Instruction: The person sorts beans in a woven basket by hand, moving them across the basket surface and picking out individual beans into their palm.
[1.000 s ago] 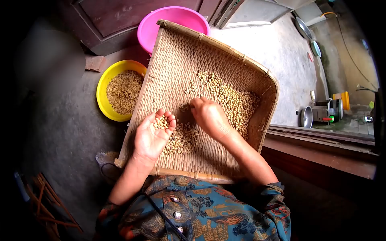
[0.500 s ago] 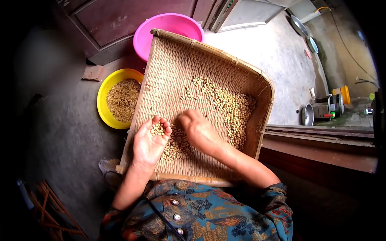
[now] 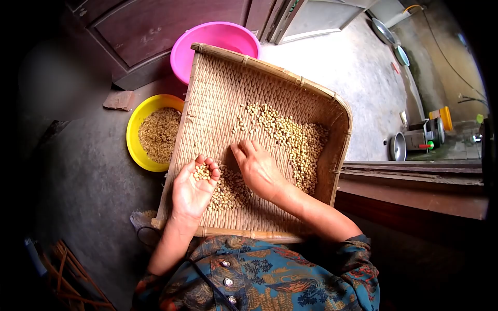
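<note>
My left hand (image 3: 192, 189) is turned palm up, with its fingers curled around a small heap of pale beans (image 3: 202, 172). My right hand (image 3: 258, 168) points its bent fingertips down at the woven surface, the fingers drawn together; whether a bean is between them is hidden. Both hands are over a square woven bamboo winnowing tray (image 3: 212, 103). One pile of beans (image 3: 228, 191) lies between and below my hands. A larger spread of beans (image 3: 295, 147) runs along the tray's right side to its raised wall.
Left of the tray stands a yellow bowl (image 3: 134, 127) of brownish grains or husks. A pink basin (image 3: 181, 54) is behind the tray, by the dark door (image 3: 171, 31). A brick piece (image 3: 119, 100) lies on the floor. Beyond the right-hand sill (image 3: 410, 181) are metal basins (image 3: 398, 147).
My right hand was blurred with motion and is now sharp, its fingertips lowered to the tray. My left hand keeps its cupped hold on the beans. The view has shifted slightly.
</note>
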{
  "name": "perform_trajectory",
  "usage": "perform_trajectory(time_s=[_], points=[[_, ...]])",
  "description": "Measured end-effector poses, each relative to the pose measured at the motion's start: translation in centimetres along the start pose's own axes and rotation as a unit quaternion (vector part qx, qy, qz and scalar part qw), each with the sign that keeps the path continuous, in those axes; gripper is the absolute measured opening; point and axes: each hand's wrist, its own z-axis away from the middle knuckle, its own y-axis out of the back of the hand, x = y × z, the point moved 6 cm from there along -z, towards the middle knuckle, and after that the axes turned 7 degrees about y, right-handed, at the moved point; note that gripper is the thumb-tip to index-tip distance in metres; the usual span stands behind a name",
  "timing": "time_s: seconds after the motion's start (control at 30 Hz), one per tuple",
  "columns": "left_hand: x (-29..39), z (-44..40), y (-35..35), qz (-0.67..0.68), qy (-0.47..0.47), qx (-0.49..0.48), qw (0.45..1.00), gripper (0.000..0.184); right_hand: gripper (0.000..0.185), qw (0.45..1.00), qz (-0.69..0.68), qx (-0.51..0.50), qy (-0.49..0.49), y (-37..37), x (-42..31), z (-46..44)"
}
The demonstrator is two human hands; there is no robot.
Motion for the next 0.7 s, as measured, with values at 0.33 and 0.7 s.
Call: perform_trajectory(time_s=[0.33, 0.7], points=[[-0.7, -0.3, 0.1, -0.009, 0.015, 0.008, 1.0, 0.016, 0.007, 0.99, -0.076, 0.106, -0.051, 0.7, 5.2, -2.2], [-1.2, -0.6, 0.2, -0.075, 0.022, 0.009, 0.997, 0.018, 0.01, 0.998, -0.031, -0.021, -0.04, 0.1, 2.9, -0.7]])
